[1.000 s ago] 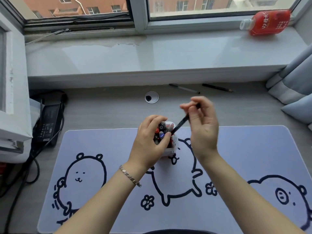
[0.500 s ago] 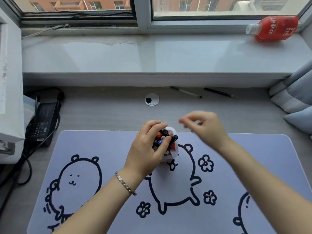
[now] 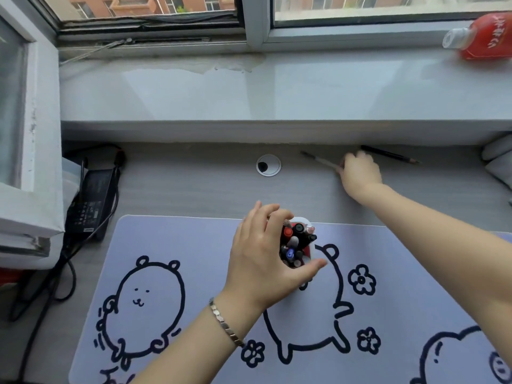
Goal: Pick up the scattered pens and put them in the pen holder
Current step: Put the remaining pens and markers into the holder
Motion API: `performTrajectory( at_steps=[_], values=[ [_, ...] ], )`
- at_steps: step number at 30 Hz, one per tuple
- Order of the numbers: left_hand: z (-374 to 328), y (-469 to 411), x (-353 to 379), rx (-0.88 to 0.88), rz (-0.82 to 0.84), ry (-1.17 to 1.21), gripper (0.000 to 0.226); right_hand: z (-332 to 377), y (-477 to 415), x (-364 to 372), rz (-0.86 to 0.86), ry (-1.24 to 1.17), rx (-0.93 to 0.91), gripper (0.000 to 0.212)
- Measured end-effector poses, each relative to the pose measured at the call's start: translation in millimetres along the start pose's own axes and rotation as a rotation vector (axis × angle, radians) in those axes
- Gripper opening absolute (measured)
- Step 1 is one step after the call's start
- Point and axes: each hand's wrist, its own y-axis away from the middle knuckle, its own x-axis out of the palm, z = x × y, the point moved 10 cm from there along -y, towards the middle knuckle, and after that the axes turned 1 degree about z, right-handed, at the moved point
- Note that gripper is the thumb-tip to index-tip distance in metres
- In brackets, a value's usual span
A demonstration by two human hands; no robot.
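A white pen holder (image 3: 310,252) full of pens stands on the lilac desk mat (image 3: 177,239). My left hand (image 3: 263,259) wraps around its left side and grips it. My right hand (image 3: 360,174) is stretched to the back of the desk. Its fingers lie on the right end of a clear-barrelled pen (image 3: 318,161) that rests on the wood. The hand is blurred, so its hold on the pen is unclear. A black pencil (image 3: 389,155) lies just behind and to the right of that hand, under the sill's edge.
A round cable grommet (image 3: 268,165) sits in the desk left of the pens. A black power adapter (image 3: 90,200) with cables lies at the left. A red bottle (image 3: 487,37) lies on the windowsill at the far right. Grey cushions (image 3: 498,164) crowd the right edge.
My right hand dropped a black pen into the holder, then reached back and right to the clear pen by the sill. My left hand stayed on the holder.
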Motion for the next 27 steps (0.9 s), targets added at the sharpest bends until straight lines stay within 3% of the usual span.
performTrajectory(
  at_steps=[6,9,13,19,24,27],
  values=[
    [-11.8,-5.3,1.9,0.135,-0.048,0.091,0.029,-6.0,88.9,-82.4,-0.092,-0.554,-0.244,0.005],
    [-10.9,-6.2,8.2,0.177,-0.039,0.078,0.032,-5.9,136.7,-132.2,-0.146,-0.723,-0.304,0.019],
    [-5.9,-6.5,4.5,0.122,-0.077,0.198,0.015,17.5,180.7,-154.2,-0.089,-0.655,-0.441,0.007],
    [-6.8,-4.6,3.3,0.084,-0.094,0.236,0.021,65.0,193.4,-108.5,-0.039,-0.535,-0.613,0.041],
    [-5.2,-3.1,3.9,0.087,-0.059,0.218,0.028,57.1,189.0,-83.8,-0.338,-0.820,-0.457,0.022],
    [-4.4,-2.4,2.6,0.079,-0.070,0.213,0.029,61.1,202.6,-70.6,-0.441,-0.753,-0.558,0.010]
  ],
)
